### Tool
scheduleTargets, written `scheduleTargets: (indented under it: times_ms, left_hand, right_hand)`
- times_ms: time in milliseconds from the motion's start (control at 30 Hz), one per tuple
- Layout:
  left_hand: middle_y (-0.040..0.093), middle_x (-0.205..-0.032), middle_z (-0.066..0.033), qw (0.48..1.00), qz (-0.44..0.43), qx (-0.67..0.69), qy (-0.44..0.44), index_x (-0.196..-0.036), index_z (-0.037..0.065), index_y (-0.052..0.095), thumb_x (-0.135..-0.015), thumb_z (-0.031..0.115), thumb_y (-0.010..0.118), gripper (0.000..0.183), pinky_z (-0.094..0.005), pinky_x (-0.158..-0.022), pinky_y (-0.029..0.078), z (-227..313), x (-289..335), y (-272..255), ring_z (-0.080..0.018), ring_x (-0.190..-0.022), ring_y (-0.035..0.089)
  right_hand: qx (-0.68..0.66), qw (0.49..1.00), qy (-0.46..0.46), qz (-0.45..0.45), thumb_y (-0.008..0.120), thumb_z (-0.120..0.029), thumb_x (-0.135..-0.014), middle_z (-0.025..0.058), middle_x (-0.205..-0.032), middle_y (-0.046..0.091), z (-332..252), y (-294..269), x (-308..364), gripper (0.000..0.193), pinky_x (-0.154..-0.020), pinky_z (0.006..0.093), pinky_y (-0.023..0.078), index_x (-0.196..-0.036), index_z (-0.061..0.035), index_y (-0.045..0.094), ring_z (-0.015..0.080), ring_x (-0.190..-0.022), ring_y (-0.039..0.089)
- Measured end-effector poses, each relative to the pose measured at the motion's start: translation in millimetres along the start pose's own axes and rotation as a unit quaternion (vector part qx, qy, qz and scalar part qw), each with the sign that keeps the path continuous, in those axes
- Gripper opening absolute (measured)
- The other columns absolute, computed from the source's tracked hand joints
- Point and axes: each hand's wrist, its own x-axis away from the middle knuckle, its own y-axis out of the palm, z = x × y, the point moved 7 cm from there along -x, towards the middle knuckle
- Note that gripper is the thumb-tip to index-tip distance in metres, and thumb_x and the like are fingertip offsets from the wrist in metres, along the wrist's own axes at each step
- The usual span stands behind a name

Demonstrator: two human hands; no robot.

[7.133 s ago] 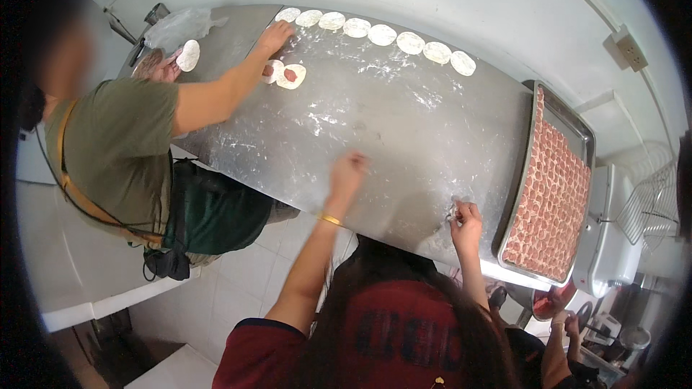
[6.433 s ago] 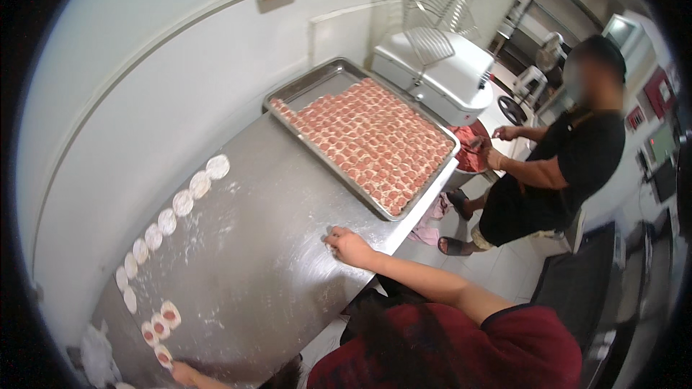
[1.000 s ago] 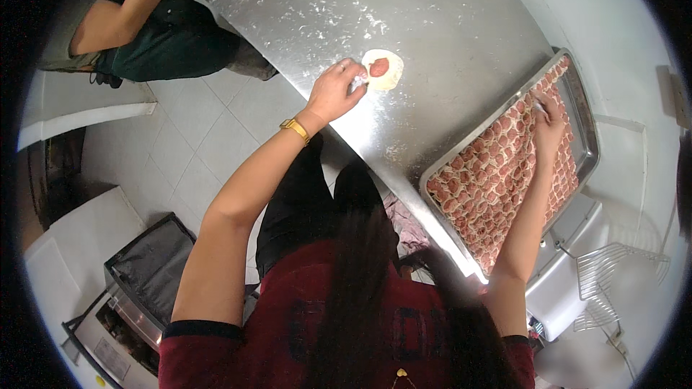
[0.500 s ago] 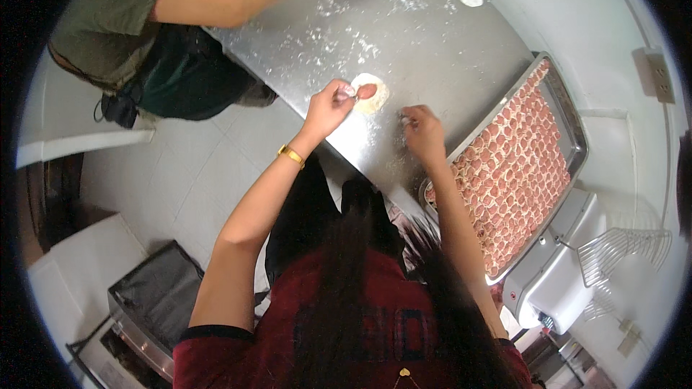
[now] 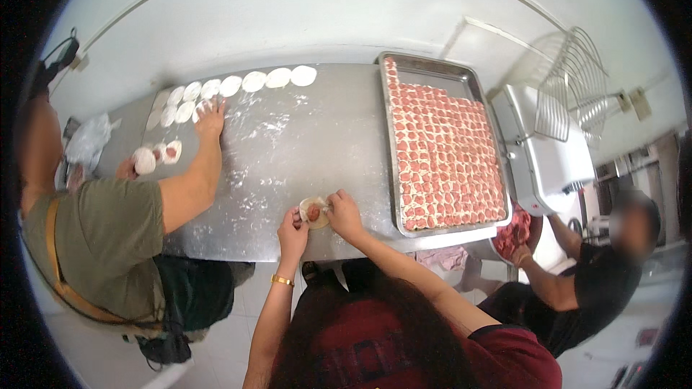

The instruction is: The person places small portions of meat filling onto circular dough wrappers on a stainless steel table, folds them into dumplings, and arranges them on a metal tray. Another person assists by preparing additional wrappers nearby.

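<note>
A round dough wrapper [image 5: 312, 224] with a lump of reddish meat filling [image 5: 313, 212] in its middle is between my hands, over the near edge of the metal table. My left hand [image 5: 291, 234] pinches the wrapper's left edge. My right hand [image 5: 344, 216] has its fingers closed at the wrapper's right edge; its fingertips are partly hidden. To the right is a large metal tray [image 5: 448, 232], mostly filled with tight rows of open-topped meat dumplings [image 5: 447, 158]. A bare strip of the tray shows at its far end.
A co-worker on the left reaches a hand [image 5: 210, 119] over several dough rounds [image 5: 254, 81]; filled wrappers [image 5: 145, 161] are by their other hand. At right, another person's hands are at a bowl of red meat [image 5: 513, 236]. A white machine [image 5: 540, 148] stands beside the tray.
The view has swung, bringing in the wall and the right-hand person. My right hand, apart from the wrapper before, is now at its edge; my left hand moved from the filling to the wrapper's rim.
</note>
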Motion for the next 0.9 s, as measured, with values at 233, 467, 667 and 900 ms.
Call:
scheduleTargets:
  times_ms: [233, 467, 667, 900]
  left_hand:
    - [0.065, -0.097, -0.0184, 0.984, -0.059, -0.131, 0.1, -0.111, 0.002, 0.057, -0.075, 0.004, 0.061, 0.036, -0.0355, -0.075, 0.052, 17, 1, -5, -0.0306, -0.084, 0.065]
    - [0.067, -0.101, -0.0161, 0.987, -0.142, -0.008, 0.078, -0.116, 0.001, 0.058, -0.082, 0.002, 0.051, 0.035, -0.0337, -0.079, 0.051, -5, 0, 2, -0.0255, -0.091, 0.066]
    - [0.067, -0.098, -0.0126, 0.978, -0.187, 0.091, 0.019, -0.118, 0.001, 0.059, -0.08, -0.001, 0.053, 0.038, -0.0294, -0.076, 0.051, -24, -7, 13, -0.0184, -0.084, 0.065]
    - [0.062, -0.096, -0.0042, 0.942, -0.25, 0.209, -0.083, -0.117, 0.0, 0.058, -0.081, 0.0, 0.059, 0.036, -0.0222, -0.072, 0.048, -18, 0, 12, -0.009, -0.083, 0.056]
  right_hand:
    - [0.043, 0.992, 0.062, 0.099, 0.065, -0.009, -0.069, 0.0169, -0.082, 0.058, -4, 2, 31, 0.014, -0.072, 0.0426, 0.048, -0.081, -0.002, 0.061, 0.0373, -0.081, 0.058]
    - [-0.239, 0.944, 0.217, 0.074, 0.058, -0.005, -0.079, 0.0098, -0.078, 0.065, 20, 7, 50, 0.018, -0.059, 0.0275, 0.047, -0.095, -0.0002, 0.065, 0.0169, -0.063, 0.061]
    - [-0.542, 0.796, 0.259, 0.077, 0.054, 0.006, -0.081, 0.0015, -0.086, 0.066, 17, 22, 67, 0.028, -0.054, 0.0181, 0.04, -0.107, 0.0014, 0.063, 0.0051, -0.062, 0.054]
    - [-0.511, 0.828, 0.22, 0.063, 0.058, 0.009, -0.078, 0.0008, -0.082, 0.065, 7, 19, 73, 0.027, -0.055, 0.0173, 0.04, -0.103, 0.0005, 0.065, 0.0042, -0.063, 0.053]
